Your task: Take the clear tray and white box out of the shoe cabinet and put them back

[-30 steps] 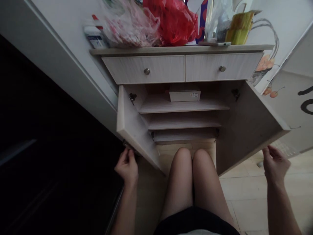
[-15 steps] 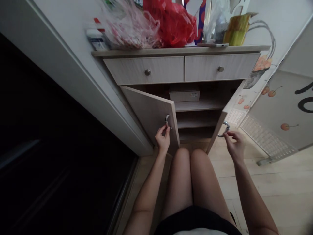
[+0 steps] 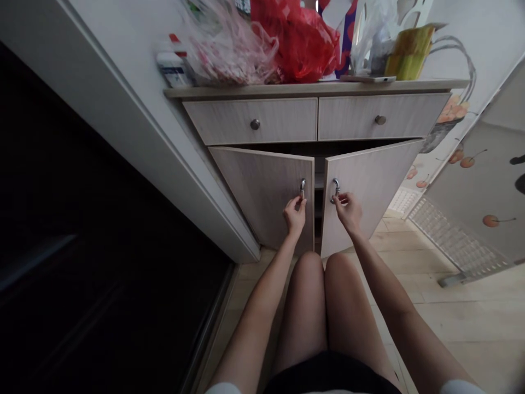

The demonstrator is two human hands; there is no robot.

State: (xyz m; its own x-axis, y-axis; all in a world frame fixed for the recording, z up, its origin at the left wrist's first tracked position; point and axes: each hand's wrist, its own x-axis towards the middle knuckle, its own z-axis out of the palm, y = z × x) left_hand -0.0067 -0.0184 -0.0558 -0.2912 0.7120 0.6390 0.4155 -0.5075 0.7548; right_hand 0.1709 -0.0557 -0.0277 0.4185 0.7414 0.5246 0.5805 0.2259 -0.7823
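Observation:
A pale wood cabinet stands before me with two drawers above two doors. My left hand (image 3: 295, 213) pinches the metal ring handle (image 3: 302, 187) of the left door (image 3: 262, 197). My right hand (image 3: 348, 210) grips the ring handle (image 3: 335, 189) of the right door (image 3: 369, 186). Both doors are nearly closed, with a narrow dark gap between them. My bare knees (image 3: 324, 273) sit just below the doors.
On the cabinet top (image 3: 315, 87) lie a red plastic bag (image 3: 303, 44), a pinkish bag (image 3: 233, 49), a white bottle (image 3: 174, 63), a phone (image 3: 367, 79) and a yellow-green item (image 3: 410, 52). A dark doorway fills the left. A patterned panel (image 3: 479, 186) leans at right.
Both doors have swung from wide open to almost closed, drawn inward by my hands on the ring handles. The shelves and the white box inside are now hidden.

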